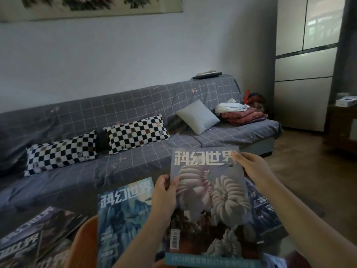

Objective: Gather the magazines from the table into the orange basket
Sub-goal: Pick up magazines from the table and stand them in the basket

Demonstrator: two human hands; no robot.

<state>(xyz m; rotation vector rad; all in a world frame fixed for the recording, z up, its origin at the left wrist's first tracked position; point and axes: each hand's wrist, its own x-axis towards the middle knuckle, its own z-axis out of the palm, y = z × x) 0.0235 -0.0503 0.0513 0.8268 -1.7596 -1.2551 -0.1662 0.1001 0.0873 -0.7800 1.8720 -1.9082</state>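
Grey magazine [208,200] at lower centre is gripped on its left edge by left hand [164,198] and pinched at top right corner by right hand [251,167]. Long axis runs up-frame. Orange basket [83,242] lies lower left, nearer left hand; blue magazine [123,219] sits between.

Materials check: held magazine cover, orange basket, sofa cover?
Held magazine: looks like coated paper, soft sheen on the cover, slight flex between both hands. Orange basket: probably smooth moulded plastic, even colour and rounded rim; only partly visible, so unsure. Sofa cover: woven fabric, matte, with wrinkles and drape over the cushions.
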